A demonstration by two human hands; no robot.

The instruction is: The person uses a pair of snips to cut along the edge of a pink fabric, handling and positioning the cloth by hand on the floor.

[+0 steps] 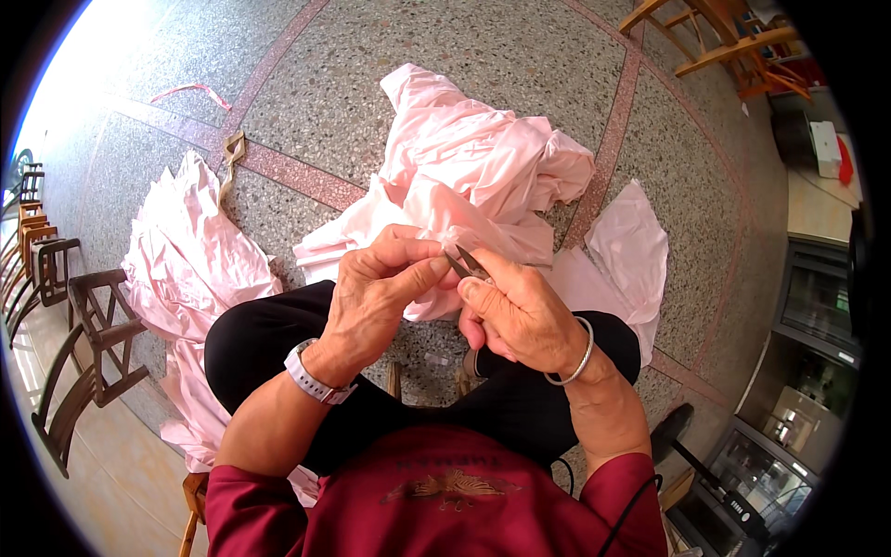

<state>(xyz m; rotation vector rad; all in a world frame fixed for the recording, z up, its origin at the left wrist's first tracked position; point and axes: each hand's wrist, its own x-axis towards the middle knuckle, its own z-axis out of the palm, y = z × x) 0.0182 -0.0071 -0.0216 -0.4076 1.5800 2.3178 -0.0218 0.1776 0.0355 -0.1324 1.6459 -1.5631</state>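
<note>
Over my lap, my right hand [524, 311] is closed around small thread snips [471, 261], whose two dark blades stand slightly apart. Right beside the tips, my left hand [376, 283] pinches a bit of light pink cloth [473, 153] between thumb and forefinger. From there the cloth spreads in loose folds over my knees and onto the floor ahead. Whether the blades touch the cloth or a thread, I cannot tell. The handle of the snips is mostly covered by my right fingers.
More pink cloth [190, 246] lies crumpled at my left, and a flatter pink piece [631, 237] at my right. A tan strap [232, 158] and a pink strip [193, 90] are on the speckled floor. Wooden chairs [102, 316] stand left; glass-fronted cabinets [817, 302] line the right.
</note>
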